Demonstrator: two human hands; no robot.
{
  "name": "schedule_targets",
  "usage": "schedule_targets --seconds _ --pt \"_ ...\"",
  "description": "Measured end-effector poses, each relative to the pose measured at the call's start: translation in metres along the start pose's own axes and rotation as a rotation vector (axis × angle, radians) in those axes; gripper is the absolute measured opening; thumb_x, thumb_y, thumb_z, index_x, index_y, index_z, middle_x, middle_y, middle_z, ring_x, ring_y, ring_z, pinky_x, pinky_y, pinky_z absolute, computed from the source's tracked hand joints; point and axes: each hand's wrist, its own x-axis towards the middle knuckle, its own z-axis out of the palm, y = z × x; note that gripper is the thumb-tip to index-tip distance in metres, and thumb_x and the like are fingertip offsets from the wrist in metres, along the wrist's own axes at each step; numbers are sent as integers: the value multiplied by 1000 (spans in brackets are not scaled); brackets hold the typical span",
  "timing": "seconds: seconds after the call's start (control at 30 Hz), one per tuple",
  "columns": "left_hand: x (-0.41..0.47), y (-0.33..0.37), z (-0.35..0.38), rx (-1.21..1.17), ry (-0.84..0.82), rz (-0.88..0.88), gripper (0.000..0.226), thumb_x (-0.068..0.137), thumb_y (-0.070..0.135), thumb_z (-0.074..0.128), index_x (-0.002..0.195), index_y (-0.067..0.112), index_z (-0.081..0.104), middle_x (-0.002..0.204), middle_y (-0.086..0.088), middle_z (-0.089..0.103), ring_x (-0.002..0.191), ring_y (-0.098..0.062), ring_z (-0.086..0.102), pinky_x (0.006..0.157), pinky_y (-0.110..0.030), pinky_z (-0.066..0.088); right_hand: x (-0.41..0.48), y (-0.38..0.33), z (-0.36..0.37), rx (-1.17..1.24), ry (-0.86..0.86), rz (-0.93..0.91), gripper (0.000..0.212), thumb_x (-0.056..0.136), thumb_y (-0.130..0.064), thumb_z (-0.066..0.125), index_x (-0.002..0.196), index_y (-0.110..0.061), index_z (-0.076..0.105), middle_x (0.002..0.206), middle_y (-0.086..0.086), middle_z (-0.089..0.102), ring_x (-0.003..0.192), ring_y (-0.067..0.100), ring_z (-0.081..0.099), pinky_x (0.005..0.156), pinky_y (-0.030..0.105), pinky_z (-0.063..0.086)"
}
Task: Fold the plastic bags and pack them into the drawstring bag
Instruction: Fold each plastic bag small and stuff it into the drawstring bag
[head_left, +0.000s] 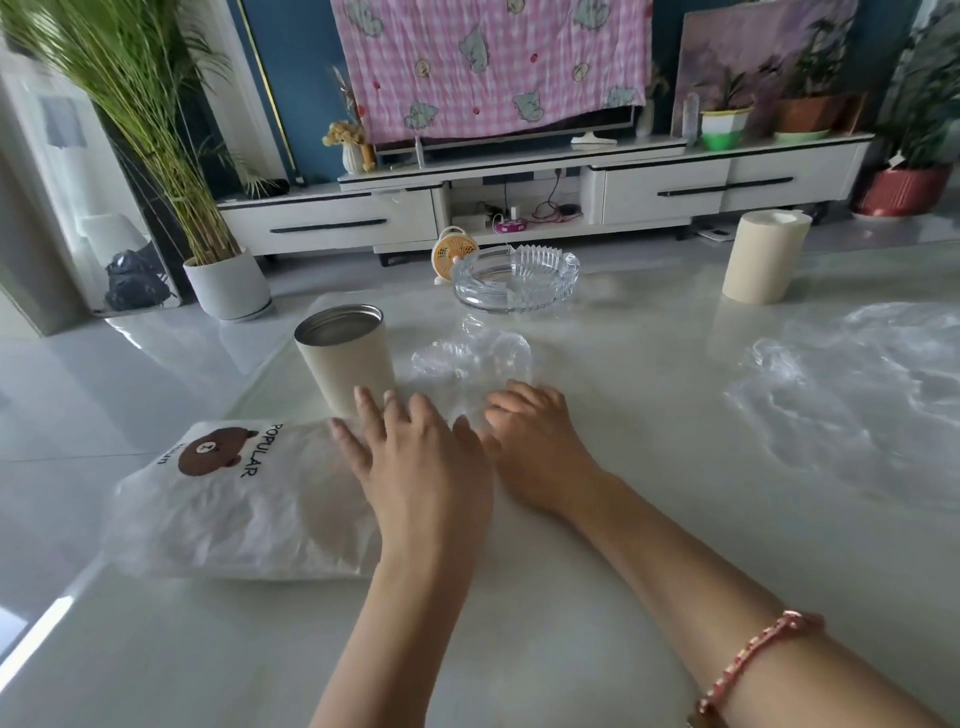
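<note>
A clear plastic bag lies crumpled on the pale table, just beyond both hands. My left hand rests flat with fingers spread, over the bag's near edge and next to the white drawstring bag with a brown bear print. My right hand lies beside it, fingers bent down onto the plastic; whether they pinch it is unclear. More clear plastic bags are spread over the right side of the table.
A cream canister with a metal lid stands just behind my left hand. A glass ashtray sits farther back, and a cream cylinder stands at the back right. The table's left edge runs close to the drawstring bag.
</note>
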Motion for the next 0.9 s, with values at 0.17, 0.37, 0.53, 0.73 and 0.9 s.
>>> schedule_targets --seconds 0.17,0.37,0.53,0.73,0.9 --pt "-6 13 5 -368 91 223 36 92 0 41 124 2 57 135 -12 52 141 -23 25 109 -24 18 -28 11 -18 -66 187 -62 20 64 -5 51 49 -18 47 54 3 48 57 27 55 77 34 35" --pt "-24 33 -2 -494 -181 267 33 96 9 42 122 16 60 122 1 62 114 -14 54 72 -2 29 -131 13 -59 -220 90 -306 11 55 -12 63 64 -19 61 62 -1 50 58 17 48 60 28 38" --pt "-36 38 13 -492 -751 366 37 90 36 38 86 6 59 81 -7 58 78 -21 53 79 -38 44 -166 31 -72 150 85 -229 42 72 -14 52 114 -17 48 96 0 57 88 12 46 82 18 35" --pt "-30 36 7 -404 -924 416 54 88 61 46 125 24 55 126 11 52 120 -8 46 107 -29 29 -164 73 -88 239 -47 14 29 78 -5 54 101 -23 57 108 -11 50 99 7 48 87 18 34" --pt "-33 30 2 -267 -841 531 65 77 46 69 135 37 44 137 25 35 123 7 34 101 -14 27 -157 87 -94 590 135 223 7 90 -12 59 87 -16 64 83 -8 69 80 -1 61 75 14 45"
